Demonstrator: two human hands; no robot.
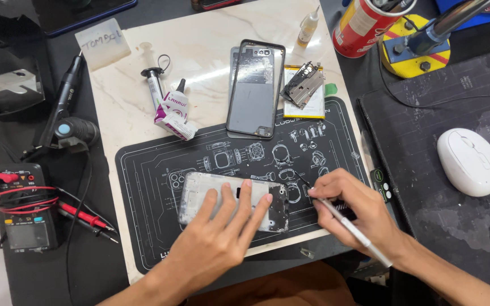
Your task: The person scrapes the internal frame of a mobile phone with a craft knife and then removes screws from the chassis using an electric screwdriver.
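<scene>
My left hand (222, 229) lies flat with fingers spread on an opened phone body (197, 195), pressing it onto a black work mat (154, 164). My right hand (355, 212) grips a thin silver screwdriver (350, 226) like a pen. Its tip points toward the phone's right end. A phone back cover (254, 90) lies further up the marble board, beside a yellow-edged battery (307, 105) with a metal shield plate (303, 84) on top of it.
A glue tube in purple packaging (172, 110), a syringe (153, 85) and a small bottle (308, 27) lie on the board (199, 45). A multimeter with red leads (24, 207) and an iron handle (66, 93) sit left. A white mouse (470, 161), red can (361, 22) and yellow stand (415, 48) sit right.
</scene>
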